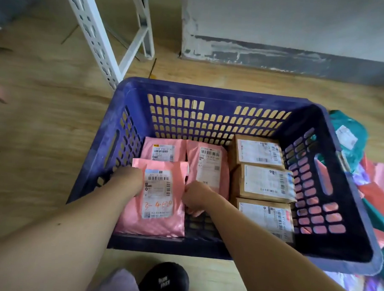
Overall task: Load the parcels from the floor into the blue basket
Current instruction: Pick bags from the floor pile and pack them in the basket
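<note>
The blue basket [211, 92] stands on the wooden floor in front of me. Inside, three brown cardboard parcels [265, 183] lie in a row along its right side and three pink mailer bags lie on the left. My left hand [130, 180] grips the left edge of the nearest pink bag [159, 223], which has red handwriting on its label. My right hand [195, 197] pinches the same bag's right edge. Two more pink bags [207, 165] lie behind it.
More parcels in teal, red and pink wrapping [361, 174] are heaped on the floor right of the basket. A white metal rack leg [96, 37] stands at the basket's far left corner. A grey wall base [278, 56] runs behind. My black slipper [165, 280] is near the front.
</note>
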Action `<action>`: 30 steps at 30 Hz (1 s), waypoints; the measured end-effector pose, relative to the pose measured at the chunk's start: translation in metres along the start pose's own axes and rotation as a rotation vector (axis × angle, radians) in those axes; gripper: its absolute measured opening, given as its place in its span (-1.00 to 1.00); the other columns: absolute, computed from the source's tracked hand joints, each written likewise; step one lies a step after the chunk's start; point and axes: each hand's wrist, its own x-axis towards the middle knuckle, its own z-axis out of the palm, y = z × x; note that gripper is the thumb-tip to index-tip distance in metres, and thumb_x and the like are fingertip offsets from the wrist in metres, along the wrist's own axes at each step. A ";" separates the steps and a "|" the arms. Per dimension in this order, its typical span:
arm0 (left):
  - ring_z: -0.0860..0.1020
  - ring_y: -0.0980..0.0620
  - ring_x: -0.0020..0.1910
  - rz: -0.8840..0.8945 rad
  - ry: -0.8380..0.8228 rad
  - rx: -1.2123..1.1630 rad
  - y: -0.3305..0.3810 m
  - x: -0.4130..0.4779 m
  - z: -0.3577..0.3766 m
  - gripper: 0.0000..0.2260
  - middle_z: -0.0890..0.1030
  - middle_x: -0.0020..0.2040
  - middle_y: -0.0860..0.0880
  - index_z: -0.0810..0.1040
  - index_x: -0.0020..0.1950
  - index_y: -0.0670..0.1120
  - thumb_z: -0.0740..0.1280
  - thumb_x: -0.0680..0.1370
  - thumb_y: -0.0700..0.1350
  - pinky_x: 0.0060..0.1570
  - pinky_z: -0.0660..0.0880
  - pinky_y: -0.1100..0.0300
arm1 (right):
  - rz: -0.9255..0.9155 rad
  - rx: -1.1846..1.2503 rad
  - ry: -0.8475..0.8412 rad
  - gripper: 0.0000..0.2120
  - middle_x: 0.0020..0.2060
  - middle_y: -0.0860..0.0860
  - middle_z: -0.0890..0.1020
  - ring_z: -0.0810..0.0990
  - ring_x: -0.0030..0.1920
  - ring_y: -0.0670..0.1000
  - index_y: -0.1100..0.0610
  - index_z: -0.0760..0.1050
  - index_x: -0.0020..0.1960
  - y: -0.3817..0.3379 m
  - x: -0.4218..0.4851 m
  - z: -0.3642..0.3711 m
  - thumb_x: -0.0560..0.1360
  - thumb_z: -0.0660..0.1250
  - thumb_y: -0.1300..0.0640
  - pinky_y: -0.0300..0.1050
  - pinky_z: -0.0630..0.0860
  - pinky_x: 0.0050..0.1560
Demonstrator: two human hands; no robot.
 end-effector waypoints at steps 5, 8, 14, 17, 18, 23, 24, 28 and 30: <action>0.39 -0.11 0.34 -0.003 -0.017 0.087 0.001 -0.001 0.003 -0.63 0.38 0.37 -0.14 0.34 0.41 -0.20 0.14 0.59 -0.29 0.22 0.40 0.11 | -0.053 -0.377 0.034 -0.65 0.17 0.18 0.53 0.55 0.06 0.14 0.24 0.35 0.33 -0.001 0.002 0.002 0.55 0.12 0.25 -0.04 0.53 0.00; 0.38 -0.09 0.35 -0.002 -0.027 0.152 0.003 -0.001 -0.001 -0.64 0.37 0.39 -0.13 0.33 0.41 -0.19 0.17 0.60 -0.25 0.23 0.40 0.14 | -0.106 -0.370 0.044 -0.49 0.36 0.11 0.41 0.43 0.31 0.15 0.06 0.23 0.46 -0.002 -0.001 -0.003 0.53 0.12 0.28 0.00 0.45 0.23; 0.40 -0.02 0.33 -0.021 -0.061 0.201 0.009 0.000 -0.002 -0.62 0.39 0.36 -0.07 0.33 0.39 -0.14 0.23 0.59 -0.11 0.23 0.39 0.20 | -0.152 -0.483 -0.233 -0.52 0.40 0.17 0.37 0.36 0.38 0.13 0.22 0.28 0.45 -0.006 -0.015 0.001 0.53 0.13 0.34 -0.02 0.33 0.37; 0.55 0.00 0.13 0.094 -0.035 0.162 0.014 0.004 0.000 -0.74 0.55 0.15 -0.03 0.50 0.22 -0.09 0.27 0.54 -0.10 0.00 0.48 0.21 | -0.153 -0.459 -0.156 -0.58 0.37 0.16 0.41 0.38 0.36 0.13 0.24 0.37 0.39 -0.007 -0.017 -0.003 0.54 0.11 0.32 -0.04 0.33 0.36; 0.57 -0.01 0.06 0.153 0.019 0.135 0.017 0.005 -0.001 -0.78 0.57 0.09 -0.03 0.53 0.16 -0.09 0.26 0.54 -0.13 -0.09 0.47 0.19 | -0.154 -0.446 -0.114 -0.59 0.35 0.17 0.42 0.40 0.34 0.14 0.25 0.39 0.37 -0.007 -0.018 -0.006 0.54 0.09 0.33 -0.04 0.35 0.35; 0.55 -0.07 -0.05 0.280 0.195 0.036 0.035 -0.002 -0.020 -0.81 0.57 0.03 -0.06 0.53 0.13 -0.10 0.23 0.54 -0.17 -0.23 0.39 0.17 | -0.140 -0.355 0.025 -0.60 0.37 0.12 0.41 0.38 0.35 0.14 0.16 0.41 0.37 -0.003 -0.033 -0.031 0.57 0.07 0.27 -0.04 0.36 0.35; 0.54 -0.07 -0.08 0.304 0.207 0.030 0.039 -0.005 -0.023 -0.80 0.57 0.01 -0.06 0.52 0.13 -0.09 0.22 0.54 -0.17 -0.22 0.38 0.16 | -0.131 -0.329 0.055 -0.61 0.38 0.12 0.40 0.38 0.36 0.13 0.13 0.42 0.37 -0.001 -0.036 -0.036 0.57 0.08 0.27 -0.06 0.36 0.35; 0.46 -0.05 -0.18 0.378 0.253 -0.054 0.055 -0.016 -0.034 -0.91 0.48 -0.16 -0.03 0.49 -0.06 -0.09 0.20 0.53 -0.16 -0.22 0.38 0.16 | -0.085 -0.142 0.213 -0.63 0.34 0.07 0.45 0.45 0.28 0.08 0.04 0.49 0.29 0.009 -0.044 -0.054 0.55 0.16 0.26 -0.14 0.43 0.22; 0.49 -0.04 -0.18 0.409 0.285 -0.122 0.066 -0.022 -0.043 -0.92 0.50 -0.18 -0.02 0.50 -0.07 -0.10 0.23 0.53 -0.14 -0.20 0.42 0.15 | -0.094 -0.101 0.279 -0.64 0.31 0.05 0.47 0.48 0.24 0.06 0.03 0.51 0.26 0.015 -0.051 -0.064 0.54 0.17 0.27 -0.14 0.46 0.20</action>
